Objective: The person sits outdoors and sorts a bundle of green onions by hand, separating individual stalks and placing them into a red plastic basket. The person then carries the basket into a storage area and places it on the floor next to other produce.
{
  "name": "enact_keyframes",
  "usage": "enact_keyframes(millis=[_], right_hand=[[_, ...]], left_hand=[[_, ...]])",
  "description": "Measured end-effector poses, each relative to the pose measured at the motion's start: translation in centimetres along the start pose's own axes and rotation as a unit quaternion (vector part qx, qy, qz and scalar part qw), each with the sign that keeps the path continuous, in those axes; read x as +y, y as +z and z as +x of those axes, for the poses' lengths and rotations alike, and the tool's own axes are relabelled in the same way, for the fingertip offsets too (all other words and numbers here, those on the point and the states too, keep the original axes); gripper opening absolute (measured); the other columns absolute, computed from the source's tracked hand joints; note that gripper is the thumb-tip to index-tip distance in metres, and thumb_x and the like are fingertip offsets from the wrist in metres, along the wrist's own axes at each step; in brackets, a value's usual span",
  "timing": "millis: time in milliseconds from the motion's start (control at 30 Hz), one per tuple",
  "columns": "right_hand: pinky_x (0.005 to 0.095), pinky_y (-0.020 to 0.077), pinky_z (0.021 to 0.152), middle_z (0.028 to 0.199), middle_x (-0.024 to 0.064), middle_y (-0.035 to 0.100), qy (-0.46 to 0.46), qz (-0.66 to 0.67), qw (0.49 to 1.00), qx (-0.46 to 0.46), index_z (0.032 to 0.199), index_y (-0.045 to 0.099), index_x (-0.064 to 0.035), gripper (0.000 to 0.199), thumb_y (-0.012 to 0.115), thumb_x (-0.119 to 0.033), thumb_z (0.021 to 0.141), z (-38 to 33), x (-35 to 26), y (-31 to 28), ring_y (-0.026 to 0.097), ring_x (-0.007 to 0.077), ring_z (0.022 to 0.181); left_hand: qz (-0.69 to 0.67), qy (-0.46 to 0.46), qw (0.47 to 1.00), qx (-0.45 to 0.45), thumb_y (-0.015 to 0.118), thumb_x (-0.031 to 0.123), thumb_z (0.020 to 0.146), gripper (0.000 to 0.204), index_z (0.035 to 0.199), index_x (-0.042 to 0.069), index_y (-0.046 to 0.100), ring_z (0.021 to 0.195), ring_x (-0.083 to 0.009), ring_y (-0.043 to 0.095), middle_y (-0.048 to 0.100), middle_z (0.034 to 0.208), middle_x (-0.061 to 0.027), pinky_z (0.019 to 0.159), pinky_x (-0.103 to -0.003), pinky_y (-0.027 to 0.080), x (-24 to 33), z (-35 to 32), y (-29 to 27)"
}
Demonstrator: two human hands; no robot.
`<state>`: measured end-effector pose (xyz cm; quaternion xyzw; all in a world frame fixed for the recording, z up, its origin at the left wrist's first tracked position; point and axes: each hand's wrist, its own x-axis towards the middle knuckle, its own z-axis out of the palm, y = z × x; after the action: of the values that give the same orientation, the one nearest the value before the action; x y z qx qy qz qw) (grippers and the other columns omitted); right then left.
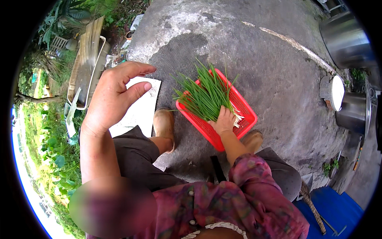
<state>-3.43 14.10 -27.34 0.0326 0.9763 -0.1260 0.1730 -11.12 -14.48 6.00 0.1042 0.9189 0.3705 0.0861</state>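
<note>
A red plastic basket [245, 105] sits on the ground between my feet. Long green scallions [207, 95] lie in it, their leaves fanning over its far left rim and their white root ends toward the right. My right hand [224, 120] is down in the basket, its fingers curled over the scallions near the white ends; its fingertips are partly hidden. Raised high at the left, my left hand [121, 89] has its thumb apart from its bent fingers, and nothing shows between them.
A white board [139, 109] lies by my left boot [163, 126]. My right boot [252, 141] is close to the basket. Large metal pots [346, 40] stand at the right. A blue sheet [338, 209] is at lower right, and a weathered tub [89, 59] with planks at upper left.
</note>
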Motion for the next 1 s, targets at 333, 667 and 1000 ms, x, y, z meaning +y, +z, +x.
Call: enact_keyframes(millis=[333, 667, 1000], right_hand=[[0.0539, 0.0224, 0.104, 0.138, 0.0192, 0.032, 0.205, -0.012, 0.947, 0.247, 0.134, 0.031, -0.0043, 0.086, 0.077, -0.03, 0.066, 0.6, 7.4, -1.2, 0.032, 0.0353, 0.127], [0.0462, 0.0531, 0.082, 0.105, 0.0156, 0.063, 0.394, 0.701, 0.59, -0.074, 0.116, 0.052, 0.0002, 0.033, 0.055, -0.005, 0.084, -5.0, 11.6, 6.4, 0.063, 0.0312, 0.094], [0.0442, 0.0545, 0.078, 0.1, 0.0172, 0.063, 0.279, 0.702, 0.655, 0.011, 0.11, 0.054, 0.0046, 0.033, 0.053, 0.001, 0.078, -2.6, 7.3, -5.5, 0.064, 0.0309, 0.087]], left_hand=[[0.015, 0.007, 1.0, -0.013, 0.064, 0.018, 0.084, 0.033, 0.11, -0.002, 0.06, 0.096, -0.0212, 0.059, 0.064, 0.102, -0.0133, 0.085, -0.032, 0.044, -0.4, 0.5, 0.2], [0.005, 0.022, 1.0, -0.013, 0.063, 0.014, 0.084, 0.031, 0.11, -0.001, 0.06, 0.094, -0.0192, 0.059, 0.064, 0.102, -0.0122, 0.084, -0.031, 0.046, -0.4, -0.2, -0.4], [-0.051, -0.001, 0.998, 0.033, 0.063, 0.011, 0.084, 0.027, 0.108, -0.002, 0.061, 0.089, -0.0164, 0.062, 0.066, 0.094, -0.0101, 0.079, -0.028, 0.048, -1.0, -1.0, -1.7]])
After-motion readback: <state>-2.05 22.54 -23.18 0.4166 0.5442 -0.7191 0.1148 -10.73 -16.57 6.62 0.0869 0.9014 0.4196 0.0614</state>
